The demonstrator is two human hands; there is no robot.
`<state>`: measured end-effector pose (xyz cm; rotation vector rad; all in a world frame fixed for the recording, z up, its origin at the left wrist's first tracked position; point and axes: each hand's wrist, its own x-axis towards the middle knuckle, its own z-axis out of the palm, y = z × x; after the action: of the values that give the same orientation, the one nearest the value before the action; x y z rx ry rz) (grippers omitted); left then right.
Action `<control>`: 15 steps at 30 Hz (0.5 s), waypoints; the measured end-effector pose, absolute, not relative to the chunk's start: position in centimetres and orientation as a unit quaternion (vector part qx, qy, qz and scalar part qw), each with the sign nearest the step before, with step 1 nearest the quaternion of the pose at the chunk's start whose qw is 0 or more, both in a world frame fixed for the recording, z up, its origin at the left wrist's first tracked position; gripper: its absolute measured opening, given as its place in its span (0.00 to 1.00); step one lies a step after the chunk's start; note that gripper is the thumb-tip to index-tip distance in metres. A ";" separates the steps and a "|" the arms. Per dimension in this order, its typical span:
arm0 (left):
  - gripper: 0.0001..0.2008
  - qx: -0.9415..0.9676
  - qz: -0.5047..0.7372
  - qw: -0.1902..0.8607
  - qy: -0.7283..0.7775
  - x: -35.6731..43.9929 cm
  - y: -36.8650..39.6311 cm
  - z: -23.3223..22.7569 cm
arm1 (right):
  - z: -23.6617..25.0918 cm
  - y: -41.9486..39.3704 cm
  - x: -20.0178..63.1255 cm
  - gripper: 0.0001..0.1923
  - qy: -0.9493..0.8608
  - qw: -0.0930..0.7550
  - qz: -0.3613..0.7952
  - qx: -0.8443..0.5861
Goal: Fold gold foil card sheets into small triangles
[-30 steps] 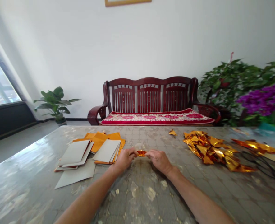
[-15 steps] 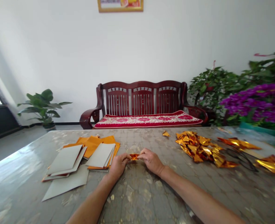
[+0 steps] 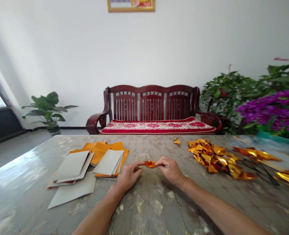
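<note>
A small folded piece of shiny gold foil paper (image 3: pixel 150 164), boat-like in shape, is between my two hands just above the table. My right hand (image 3: pixel 171 169) pinches its right end between thumb and fingers. On the other side, the stretched index finger of my left hand (image 3: pixel 129 174) touches the left end, with the thumb lower and apart from it. Near my left hand lies a stack of pale-backed orange paper sheets (image 3: pixel 108 162). Another stack of paper sheets (image 3: pixel 72 166) lies farther left, over loose orange sheets (image 3: pixel 99 151).
A heap of folded gold foil pieces (image 3: pixel 213 155) lies on the patterned table (image 3: pixel 149 209) to the right, with one small gold piece (image 3: pixel 177 141) apart. Dark-framed glasses (image 3: pixel 262 171) rest beside the heap. Purple flowers (image 3: pixel 273 111) and a wooden bench (image 3: pixel 151 107) stand beyond.
The view has shifted slightly to the left. My left thumb has come away from the foil piece, while its index finger stays at the end. My right hand keeps its pinch.
</note>
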<state>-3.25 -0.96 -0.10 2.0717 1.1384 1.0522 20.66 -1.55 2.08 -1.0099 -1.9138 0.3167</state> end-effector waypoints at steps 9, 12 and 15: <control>0.16 0.760 0.420 0.157 0.470 -3.8 -0.4 -1.2 | 4.9 -1.1 35.0 0.11 -0.687 0.428 -0.145 -0.569; 0.15 0.748 0.422 0.061 0.509 -4.3 -0.2 -0.7 | 5.9 -1.0 40.4 0.13 -0.611 0.386 -0.224 -0.654; 0.16 0.731 0.418 -0.020 0.539 -5.2 -0.2 0.4 | 6.5 -1.0 44.1 0.14 -0.543 0.329 -0.247 -0.732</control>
<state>-5.25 -0.19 0.37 2.3252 1.7160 1.3291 44.07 -0.99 6.52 -1.9161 -1.4205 -0.6467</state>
